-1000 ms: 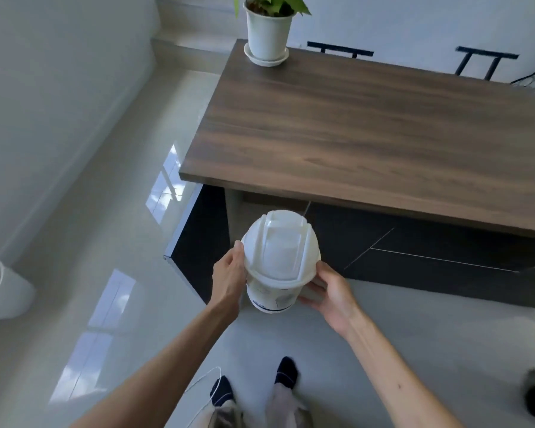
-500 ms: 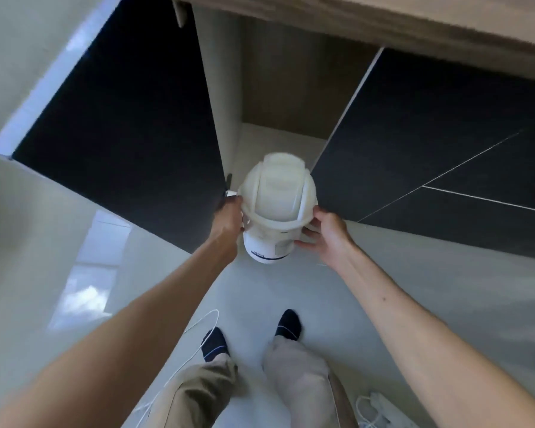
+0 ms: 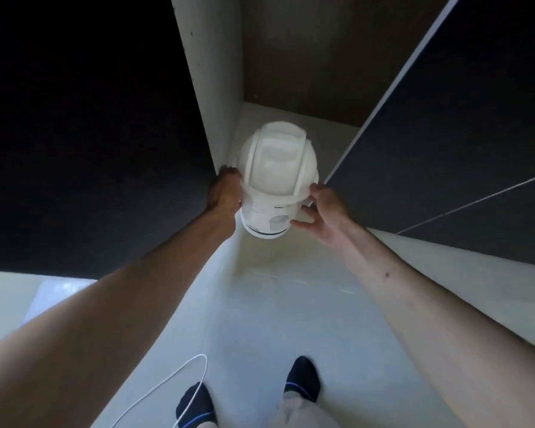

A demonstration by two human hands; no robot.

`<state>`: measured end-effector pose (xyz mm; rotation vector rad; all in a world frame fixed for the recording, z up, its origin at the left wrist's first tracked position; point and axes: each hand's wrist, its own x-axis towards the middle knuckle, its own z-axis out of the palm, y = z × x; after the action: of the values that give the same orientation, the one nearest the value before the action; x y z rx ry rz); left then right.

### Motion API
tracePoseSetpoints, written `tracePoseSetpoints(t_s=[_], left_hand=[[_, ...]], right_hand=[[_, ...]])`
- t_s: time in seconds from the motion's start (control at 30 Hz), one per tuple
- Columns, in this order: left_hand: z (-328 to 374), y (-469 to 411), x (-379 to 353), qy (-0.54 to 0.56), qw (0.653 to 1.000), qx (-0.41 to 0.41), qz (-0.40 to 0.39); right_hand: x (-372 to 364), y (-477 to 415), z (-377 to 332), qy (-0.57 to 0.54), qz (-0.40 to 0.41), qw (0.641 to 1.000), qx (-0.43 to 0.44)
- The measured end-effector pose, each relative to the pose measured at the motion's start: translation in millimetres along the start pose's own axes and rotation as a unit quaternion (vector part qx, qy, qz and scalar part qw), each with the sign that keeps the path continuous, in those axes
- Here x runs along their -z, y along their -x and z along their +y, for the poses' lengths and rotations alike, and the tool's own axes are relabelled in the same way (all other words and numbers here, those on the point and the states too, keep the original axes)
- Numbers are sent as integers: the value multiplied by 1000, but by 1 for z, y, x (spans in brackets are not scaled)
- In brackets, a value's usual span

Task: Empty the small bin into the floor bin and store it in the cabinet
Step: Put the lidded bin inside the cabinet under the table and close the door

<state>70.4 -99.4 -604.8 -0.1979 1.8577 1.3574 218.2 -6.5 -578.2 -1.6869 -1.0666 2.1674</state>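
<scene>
Since half a second ago the view has closed in on the cabinet (image 3: 297, 54) opening, and the bin (image 3: 274, 183) has gone forward from just outside the opening to its threshold, its domed lid now over the pale cabinet floor (image 3: 331, 140). Bin: small, white, lid on, printed label and dark band near the base, tilted with the lid away from the person; held off the ground between both hands. Left hand (image 3: 224, 196): fingers wrapped round the bin's left side under the lid rim, knuckles close to the white side panel (image 3: 210, 75). Right hand (image 3: 325, 211): fingers and thumb spread and pressed on the bin's right side, gripping it. Cabinet: open compartment with a brown wooden back wall, white upright panel on the left, pale bottom shelf. Dark door (image 3: 74, 125) swung open on the left; dark front panels (image 3: 476, 125) on the right, with thin pale seams. Room floor (image 3: 275, 319): glossy, light grey-white, with a bright reflection patch at the lower left. White cable (image 3: 173, 378): curved loop lying on the floor near the left foot. Feet (image 3: 303, 378): two, in dark socks, below the bin, with light trousers at the bottom edge.
</scene>
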Motion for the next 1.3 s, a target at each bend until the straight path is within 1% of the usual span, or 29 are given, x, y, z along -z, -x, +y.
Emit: tracePoseSetpoints(t_s=[0.07, 0.13, 0.27, 0.37, 0.6, 0.7, 0.83, 0.97, 1.17, 1.3], left_hand=[[-9, -24, -8, 25, 999, -6, -34], [-14, -39, -16, 40, 998, -13, -47], [-27, -77, -33, 84, 996, -10, -17], [-34, -92, -39, 100, 995, -24, -13], [-46, -116, -44, 116, 992, -47, -13], [-43, -115, -49, 118, 991, -64, -27], [-38, -117, -59, 119, 991, -68, -5], [-28, -138, -70, 103, 991, -81, 1], [2, -187, -96, 63, 992, -107, 4], [24, -211, -112, 54, 991, -126, 2]], right_hand=[[-2, -24, 1, -8, 1, 1000, -2], [-3, -44, 1, -16, -3, 1000, 2], [-5, -87, 5, -18, -3, 999, 34], [-8, -110, 13, -31, 2, 998, 53], [-19, -144, 26, -73, 37, 995, 65], [-19, -152, 30, -110, 51, 990, 66], [-24, -157, 36, -127, 75, 988, 36], [-30, -174, 21, -145, 79, 985, 41], [-52, -209, -20, -185, 101, 976, 63], [-68, -232, -47, -174, 128, 973, 83]])
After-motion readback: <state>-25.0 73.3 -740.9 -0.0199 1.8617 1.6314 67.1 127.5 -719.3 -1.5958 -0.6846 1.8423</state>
